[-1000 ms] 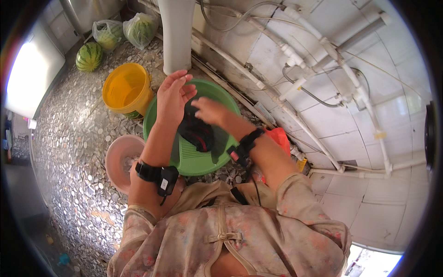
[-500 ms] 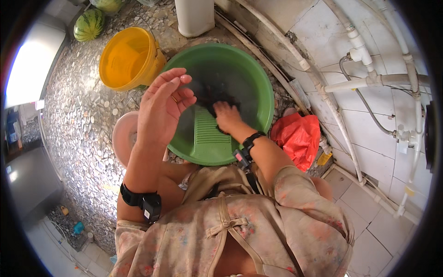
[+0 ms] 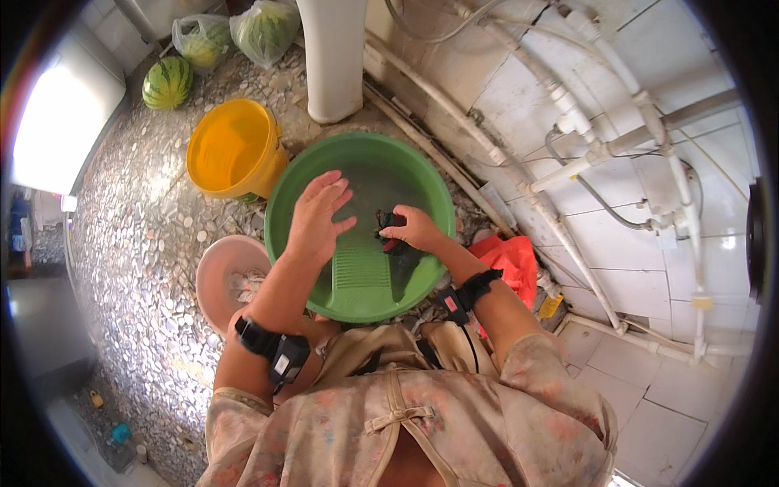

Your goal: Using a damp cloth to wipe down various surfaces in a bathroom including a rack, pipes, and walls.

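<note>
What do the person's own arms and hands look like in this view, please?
The left hand and right hand are bare. The left forearm wears a black strap with a boxy black device bearing a white label; the right forearm, a second black strap whose dark device has a pinkish-red patch and a thin black cable. The beige sleeves carry a faded print.

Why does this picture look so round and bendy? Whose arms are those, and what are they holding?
There's no robot, just a person. A wide camera worn on their head looks down, and its lens bends straight edges. Those are the person's own arms. The right hand holds a dark, bunched cloth at a green basin with a ridged slope inside. The left hand is open over the basin. A yellow bucket and a pink basin stand nearby on the pebbly floor, with watermelons farther away.
</note>
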`<state>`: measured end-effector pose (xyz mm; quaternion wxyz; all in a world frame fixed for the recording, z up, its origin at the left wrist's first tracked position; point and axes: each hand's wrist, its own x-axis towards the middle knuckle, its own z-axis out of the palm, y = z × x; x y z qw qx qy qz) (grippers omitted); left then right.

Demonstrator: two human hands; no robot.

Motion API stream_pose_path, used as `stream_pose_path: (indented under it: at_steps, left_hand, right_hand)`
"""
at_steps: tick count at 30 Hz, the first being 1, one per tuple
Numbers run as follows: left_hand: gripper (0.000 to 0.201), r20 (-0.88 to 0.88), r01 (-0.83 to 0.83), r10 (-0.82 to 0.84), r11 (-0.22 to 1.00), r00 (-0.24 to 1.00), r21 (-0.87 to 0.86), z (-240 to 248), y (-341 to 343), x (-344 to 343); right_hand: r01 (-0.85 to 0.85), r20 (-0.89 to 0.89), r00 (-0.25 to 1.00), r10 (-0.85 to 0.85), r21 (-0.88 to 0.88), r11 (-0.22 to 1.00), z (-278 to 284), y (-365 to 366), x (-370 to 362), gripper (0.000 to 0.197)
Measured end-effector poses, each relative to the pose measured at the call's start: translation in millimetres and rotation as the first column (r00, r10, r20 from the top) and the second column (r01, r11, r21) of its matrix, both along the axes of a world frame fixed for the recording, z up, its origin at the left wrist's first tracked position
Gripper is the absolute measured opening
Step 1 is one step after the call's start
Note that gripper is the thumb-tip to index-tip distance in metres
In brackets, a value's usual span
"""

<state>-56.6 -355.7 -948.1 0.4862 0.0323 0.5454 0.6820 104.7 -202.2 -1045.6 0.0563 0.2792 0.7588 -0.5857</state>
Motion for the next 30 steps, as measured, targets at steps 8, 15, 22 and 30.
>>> stream_pose_path:
  at_steps: [8,15,22,30]
  left_hand:
    - [0.052,0.496,0.143,-0.017,0.965,0.868,-0.218,-91,31,12]
    - [0.051,0.558,0.11,-0.081,0.994,0.826,-0.018,-73,36,21]
    - [0.07,0.705,0.001,-0.228,0.952,0.672,0.307,-54,35,14]
    - [0.044,0.522,-0.085,-0.103,0.943,0.846,0.323,-66,35,14]
  right_hand:
    - [0.107,-0.312,0.947,-0.075,0.088,0.99,141,-10,3,0.034]
    - [0.18,-0.531,0.817,-0.225,-0.137,0.974,180,-28,-10,0.035]
    - [0.231,-0.44,0.898,-0.016,0.439,0.868,108,-23,-34,0.035]
    - [0.184,-0.393,0.891,0.229,0.773,0.607,108,-58,-30,0.032]
